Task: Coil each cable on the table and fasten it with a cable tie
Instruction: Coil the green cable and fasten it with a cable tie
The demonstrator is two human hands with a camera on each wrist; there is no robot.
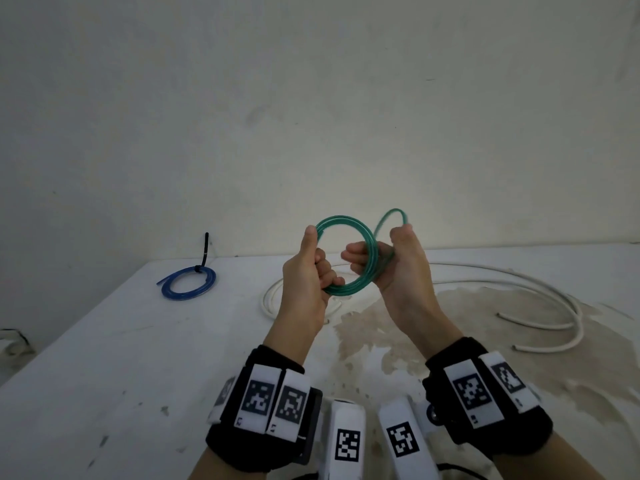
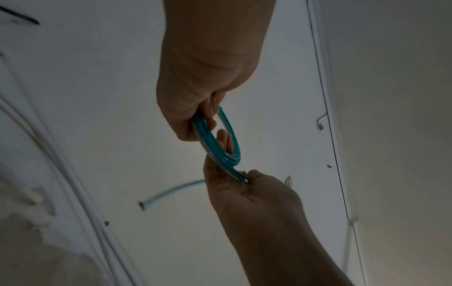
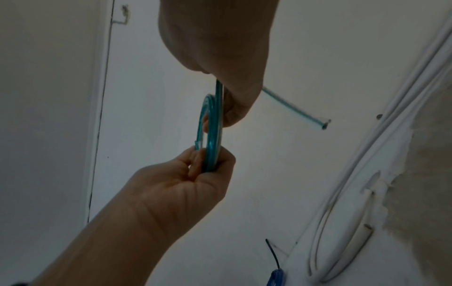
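I hold a coil of green cable (image 1: 346, 219) upright in the air above the white table (image 1: 138, 341). My left hand (image 1: 320, 258) grips its left and lower side, thumb on the outer rim. My right hand (image 1: 375, 251) grips the right side, and a loose loop of the same green cable (image 1: 389, 213) rises behind its thumb. In the left wrist view the coil (image 2: 208, 141) runs edge-on from my left hand (image 2: 195, 108) to my right hand (image 2: 234, 178), with its free end (image 2: 171, 188) sticking out. The right wrist view shows the coil (image 3: 212, 135) pinched between both hands.
A blue cable coil (image 1: 211, 282) bound with a black cable tie (image 1: 204, 252) lies at the table's far left. A long white cable (image 1: 266, 299) sprawls uncoiled behind my hands and across the right side. A brownish stain (image 1: 381, 323) marks the table below my hands.
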